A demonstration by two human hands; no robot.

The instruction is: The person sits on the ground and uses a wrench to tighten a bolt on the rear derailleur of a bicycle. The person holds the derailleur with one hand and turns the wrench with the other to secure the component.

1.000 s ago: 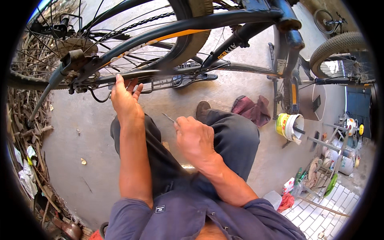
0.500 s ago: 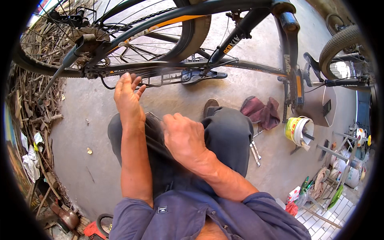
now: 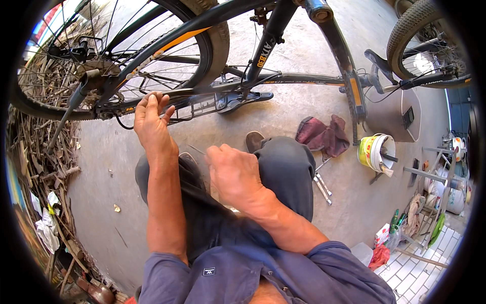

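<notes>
A black and orange bicycle (image 3: 174,43) lies turned over in front of me, its rear wheel at the upper left. My left hand (image 3: 153,126) is raised at the frame tube near the rear hub, thumb and forefinger pinched together, other fingers loosely curled. Whatever sits in that pinch is too small to make out. My right hand (image 3: 234,171) is closed in a fist above my lap, and a thin metal rod (image 3: 196,149) sticks out of it toward the left hand. The rest of the rod is hidden in the fist. Below the frame is the black saddle (image 3: 243,103).
A dark red cloth (image 3: 324,136) and metal wrenches (image 3: 322,188) lie on the concrete floor to the right. Beyond them stands a yellow and white bucket (image 3: 375,153) with tools. A second bicycle's wheel (image 3: 412,30) is at the upper right. Sticks (image 3: 50,167) line the left side.
My view has shifted, so the bicycle sits further left in the picture. My left hand stays at the frame tube. My right hand remains closed, and the rod shows more clearly.
</notes>
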